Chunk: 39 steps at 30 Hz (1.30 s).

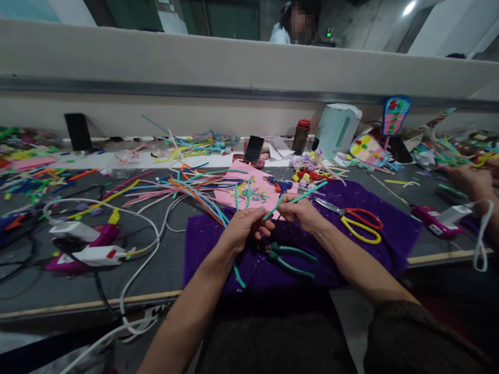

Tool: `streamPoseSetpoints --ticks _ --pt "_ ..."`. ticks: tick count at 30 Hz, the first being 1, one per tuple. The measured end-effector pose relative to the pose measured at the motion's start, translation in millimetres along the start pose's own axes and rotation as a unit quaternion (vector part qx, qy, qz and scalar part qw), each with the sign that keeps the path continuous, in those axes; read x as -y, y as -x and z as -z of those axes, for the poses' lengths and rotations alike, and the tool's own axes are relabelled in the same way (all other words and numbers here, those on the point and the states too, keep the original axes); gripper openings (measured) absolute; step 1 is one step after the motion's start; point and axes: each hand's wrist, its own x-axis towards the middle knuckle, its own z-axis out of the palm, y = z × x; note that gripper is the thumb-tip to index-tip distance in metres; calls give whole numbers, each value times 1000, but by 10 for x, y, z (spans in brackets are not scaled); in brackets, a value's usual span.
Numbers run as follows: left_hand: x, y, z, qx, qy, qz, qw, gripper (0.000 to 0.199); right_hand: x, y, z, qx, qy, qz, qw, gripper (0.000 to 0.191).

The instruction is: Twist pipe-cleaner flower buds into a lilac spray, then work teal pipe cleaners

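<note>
A teal pipe cleaner [311, 191] is pinched between both hands, its free end pointing up and to the right. My left hand [249, 224] closes its fingertips on the lower end; my right hand [299, 212] grips it farther along. Just below the hands, pliers with green handles [294, 257] lie on a purple cloth [351, 265]. Scissors with a red and a yellow handle [360, 223] rest right of my right hand. Beyond the hands, small cut bits [251, 192] are scattered on a pink sheet [224, 196], with a blue glue gun [283, 185] at its right side.
Long pipe cleaners [187, 189] spread left of the sheet. White cables and magenta power strips [105, 234] occupy the left. Behind stand a phone [253, 149], a red-capped bottle [301, 136] and a kettle [338, 130]. Another person's hand [473, 182] is at the right edge.
</note>
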Motion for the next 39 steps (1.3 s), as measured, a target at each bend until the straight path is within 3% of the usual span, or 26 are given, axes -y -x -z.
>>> streamPoseSetpoints --ticks 3,5,8,11,13,15,18,21,23,25,28,36,39 --pt "13 25 -37 -54 -77 -79 992 37 -15 5 -9 -4 26 1 1000 18" --pt "29 42 -67 -109 -149 -154 971 34 -35 8 -27 -2 54 1 999 16" --pt "51 67 -99 -164 -288 -234 914 21 -70 7 -59 -1 81 2 997 15" --pt "55 85 -113 -183 -408 -274 851 19 -99 7 -79 -8 94 4 996 17" --pt "45 91 -114 -184 -441 -285 831 20 -107 10 -84 -12 108 10 994 16" --pt "26 95 -109 -183 -432 -280 838 20 -105 16 -82 -10 124 20 992 15" --pt "-8 98 -91 -170 -344 -238 892 18 -75 30 -66 10 143 55 988 15" --pt "-32 93 -60 -94 -166 -140 972 18 -28 51 -44 37 163 108 980 14" --pt "-35 83 -36 -22 -46 -53 997 18 -10 65 -31 49 170 134 975 14" --pt "-30 70 -16 29 27 14 999 18 -16 73 -24 62 156 134 977 14" --pt "-17 49 0 49 53 42 997 16 -54 68 -21 77 114 91 986 18" --pt "-2 22 5 43 32 37 998 18 -15 71 -54 44 123 63 990 12" --pt "24 30 -22 2 -35 -32 999 21 -2 75 -68 12 123 52 991 10"
